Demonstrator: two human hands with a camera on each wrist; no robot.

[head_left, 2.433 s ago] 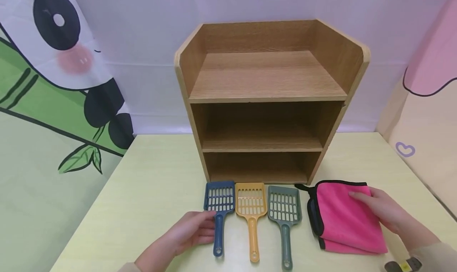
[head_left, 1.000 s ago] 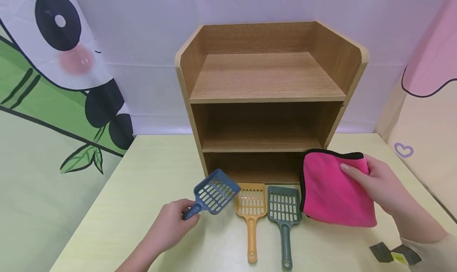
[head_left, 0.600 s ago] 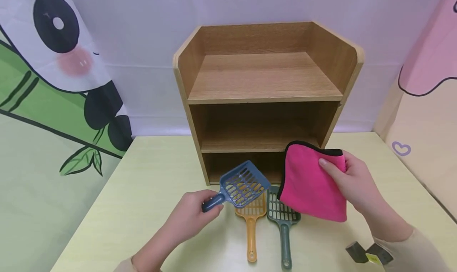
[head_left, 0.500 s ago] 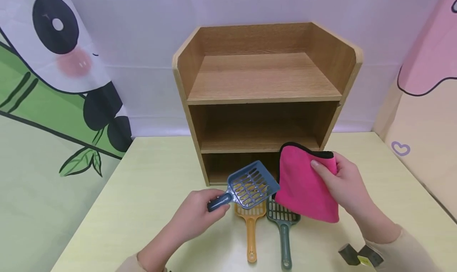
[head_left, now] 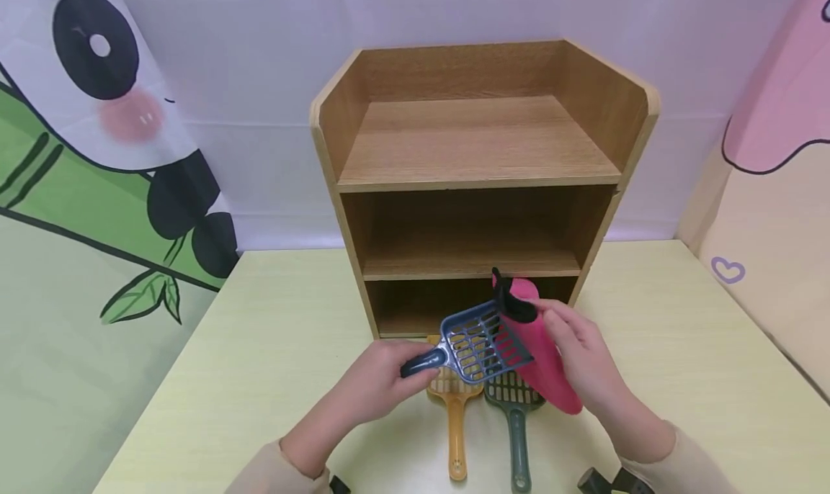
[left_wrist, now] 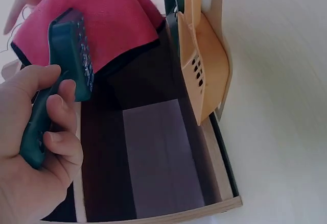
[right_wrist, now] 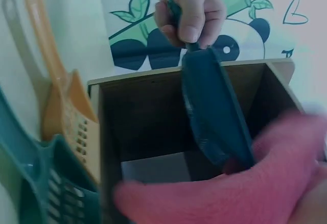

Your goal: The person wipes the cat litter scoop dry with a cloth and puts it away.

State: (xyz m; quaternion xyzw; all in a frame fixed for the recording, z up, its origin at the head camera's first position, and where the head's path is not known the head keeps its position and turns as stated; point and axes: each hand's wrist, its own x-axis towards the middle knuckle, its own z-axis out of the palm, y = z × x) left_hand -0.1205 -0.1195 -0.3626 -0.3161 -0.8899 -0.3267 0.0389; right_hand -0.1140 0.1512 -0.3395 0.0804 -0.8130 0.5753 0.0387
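My left hand (head_left: pixel 382 379) grips the handle of a blue litter scoop (head_left: pixel 424 362) above the table, its slotted pan tilted to the right. My right hand (head_left: pixel 586 353) holds a folded pink cloth (head_left: pixel 547 371) with black edging. The cloth lies right at the far edge of the scoop's pan, partly behind it. In the left wrist view, the fingers curl round the scoop's handle, and the cloth (left_wrist: pixel 110 9) hangs just behind the pan. The right wrist view has the pan (right_wrist: pixel 212 96) reaching down to the blurred cloth (right_wrist: pixel 204 203).
A yellow litter scoop (head_left: pixel 457 429) and a green litter scoop (head_left: pixel 518 436) lie side by side on the table (head_left: pixel 279 321), their pans partly covered by the blue scoop. Behind them stands a wooden shelf unit (head_left: pixel 480 141) with two open compartments under its top.
My left hand has lifted the blue scoop off the table and moved it right. My right hand has raised the pink cloth, brought it left and turned it against the scoop's pan.
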